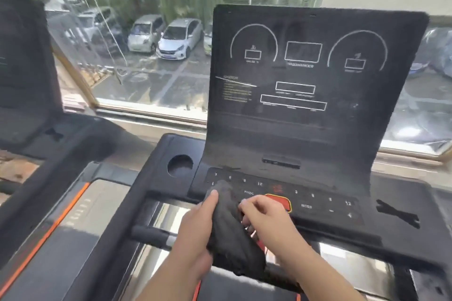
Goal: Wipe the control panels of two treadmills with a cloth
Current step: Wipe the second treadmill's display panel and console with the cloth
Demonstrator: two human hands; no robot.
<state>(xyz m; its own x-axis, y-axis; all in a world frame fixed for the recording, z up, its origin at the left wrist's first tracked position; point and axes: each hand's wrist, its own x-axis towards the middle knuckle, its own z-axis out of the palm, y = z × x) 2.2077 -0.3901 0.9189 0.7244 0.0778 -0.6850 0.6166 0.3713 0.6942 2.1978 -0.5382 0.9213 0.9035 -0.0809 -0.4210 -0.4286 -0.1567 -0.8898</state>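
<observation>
While gripping the cloth [230, 234] just left of the orange button [281, 201], with fingers of the left hand [195, 225] wrapped round it | pinching its edge with curled fingers of the right hand [264, 217] | possibly risking triggering keys [313, 195] beside the button by pressing hard | possibly risking missing the display [305, 68] above the button, the second treadmill [27, 68] far left

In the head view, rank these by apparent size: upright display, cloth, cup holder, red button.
1. upright display
2. cloth, though it is nearest the camera
3. cup holder and red button look alike; the right hand hides part of the button, so they are not ranked.
</observation>
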